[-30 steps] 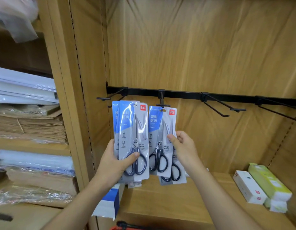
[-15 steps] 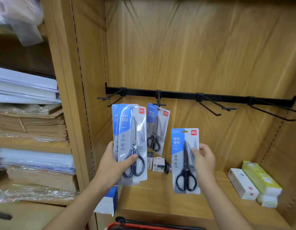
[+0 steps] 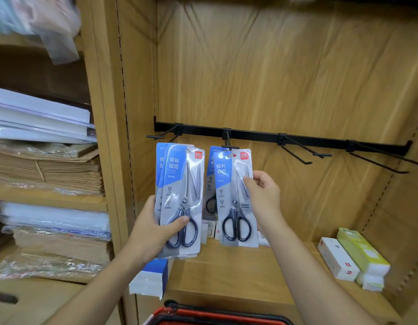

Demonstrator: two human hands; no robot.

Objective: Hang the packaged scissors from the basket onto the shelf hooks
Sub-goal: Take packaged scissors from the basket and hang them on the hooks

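Head: left hand (image 3: 154,228) grips scissors packs (image 3: 179,181), right hand (image 3: 265,197) single pack (image 3: 230,207).

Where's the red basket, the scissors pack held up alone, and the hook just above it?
red basket (image 3: 203,315): head view, on its red rim.
single scissors pack (image 3: 235,202): head view, on the scissors' pivot.
hook above the pack (image 3: 227,137): head view, on its black stem.

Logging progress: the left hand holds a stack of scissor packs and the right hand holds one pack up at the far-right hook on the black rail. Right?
Not the far-right hook. The head view shows the right hand holding its pack at the second hook from the left, in front of another pack; the far-right hook is bare. The left hand does hold the stack.
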